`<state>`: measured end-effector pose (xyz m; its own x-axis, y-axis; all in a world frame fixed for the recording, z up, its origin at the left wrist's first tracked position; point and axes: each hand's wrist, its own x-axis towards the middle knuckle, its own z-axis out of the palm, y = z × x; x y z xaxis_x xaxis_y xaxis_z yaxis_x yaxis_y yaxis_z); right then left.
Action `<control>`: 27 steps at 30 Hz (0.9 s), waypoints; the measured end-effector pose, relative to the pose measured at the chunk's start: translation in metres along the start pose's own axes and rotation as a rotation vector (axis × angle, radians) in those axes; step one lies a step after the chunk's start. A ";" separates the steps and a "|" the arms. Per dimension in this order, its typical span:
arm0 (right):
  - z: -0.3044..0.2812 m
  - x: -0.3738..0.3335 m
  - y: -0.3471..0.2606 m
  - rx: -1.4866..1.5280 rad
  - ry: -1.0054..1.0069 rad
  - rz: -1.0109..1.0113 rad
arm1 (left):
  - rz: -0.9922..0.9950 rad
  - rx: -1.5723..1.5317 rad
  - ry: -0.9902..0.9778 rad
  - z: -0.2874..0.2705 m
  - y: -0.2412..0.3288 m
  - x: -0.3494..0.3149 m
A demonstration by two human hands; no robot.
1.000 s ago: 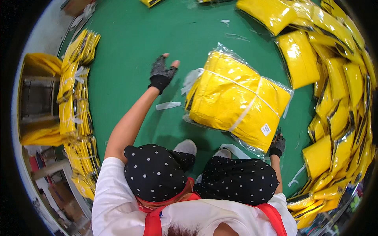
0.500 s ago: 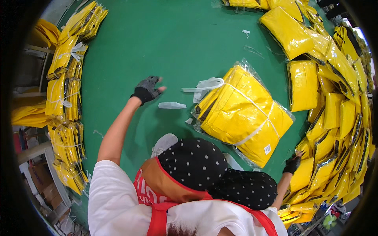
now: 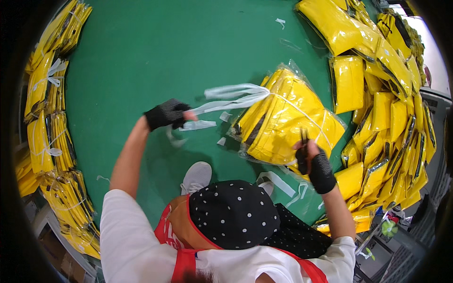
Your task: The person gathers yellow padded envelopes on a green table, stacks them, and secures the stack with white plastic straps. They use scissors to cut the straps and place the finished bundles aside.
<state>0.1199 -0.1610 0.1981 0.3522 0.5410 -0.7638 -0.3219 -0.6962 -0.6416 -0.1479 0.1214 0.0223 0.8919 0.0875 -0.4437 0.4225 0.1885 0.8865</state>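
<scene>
A bundle of yellow packages in clear plastic (image 3: 288, 122) lies on the green floor, crossed by a white plastic strap (image 3: 236, 101) whose loose ends trail left. My left hand (image 3: 167, 114), in a dark fingerless glove, is closed on a strap end, pulling it away from the bundle. Over the bundle's lower right side, my right hand (image 3: 318, 167), gloved alike, grips a small dark tool with narrow tips pointing up, like thread snips (image 3: 304, 141). Loose strap scraps (image 3: 198, 125) lie between my left hand and the bundle.
Wrapped yellow packages (image 3: 387, 118) are heaped along the right. Tied yellow bundles (image 3: 42, 137) line the left side. More white strap pieces (image 3: 278, 183) lie by my shoes (image 3: 197, 175). A small green fan (image 3: 389, 228) is at lower right.
My right hand has come from the right-hand heap to the bundle, with the snips-like tool now showing. My left hand has closed on the strap, and its ends are drawn out leftward.
</scene>
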 end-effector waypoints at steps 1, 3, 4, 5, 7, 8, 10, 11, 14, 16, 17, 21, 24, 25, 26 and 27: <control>0.016 0.004 0.007 0.005 -0.028 0.000 | -0.117 0.002 0.076 -0.009 -0.007 -0.020; 0.044 0.018 0.029 0.107 -0.044 0.004 | -0.265 0.632 0.245 -0.031 -0.050 -0.043; 0.053 0.027 0.045 0.104 -0.013 -0.038 | -0.346 1.098 0.385 -0.031 -0.058 -0.043; 0.064 0.035 0.057 0.183 0.006 -0.058 | -0.145 1.067 0.580 -0.027 -0.051 -0.035; 0.083 0.045 0.073 0.300 0.048 -0.033 | 0.278 0.966 0.775 -0.005 -0.017 0.008; 0.092 0.044 0.070 0.348 0.042 -0.008 | 0.489 0.899 0.780 0.011 0.009 0.035; 0.111 0.040 0.062 0.421 -0.028 0.027 | 0.609 0.701 0.677 0.045 0.031 0.083; 0.119 0.041 0.062 0.384 -0.017 0.000 | 0.517 0.656 0.592 0.056 0.028 0.104; 0.129 0.035 0.046 0.441 -0.073 0.058 | 0.130 0.264 0.293 0.071 0.011 0.128; 0.139 0.042 0.051 0.471 -0.044 0.024 | 0.166 0.144 0.057 0.066 -0.010 0.116; 0.142 0.047 0.055 0.523 -0.043 0.058 | 0.146 0.093 0.062 0.067 -0.010 0.105; 0.163 0.080 0.069 0.648 -0.087 0.069 | 0.065 -0.266 0.050 0.050 0.009 0.058; 0.174 0.104 0.073 0.694 -0.104 0.031 | 0.060 -0.161 0.024 0.035 0.020 0.041; 0.175 0.110 0.071 0.684 -0.106 0.032 | 0.081 -0.117 0.023 0.035 0.021 0.040; 0.176 0.114 0.068 0.673 -0.106 0.032 | 0.076 -0.097 0.036 0.034 0.021 0.038; 0.177 0.115 0.065 0.643 -0.086 0.019 | 0.071 -0.076 0.049 0.032 0.021 0.037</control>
<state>-0.0162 -0.0603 0.0564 0.2779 0.5861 -0.7611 -0.7989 -0.2991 -0.5219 -0.1005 0.0976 0.0288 0.9096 0.1505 -0.3873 0.3431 0.2540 0.9043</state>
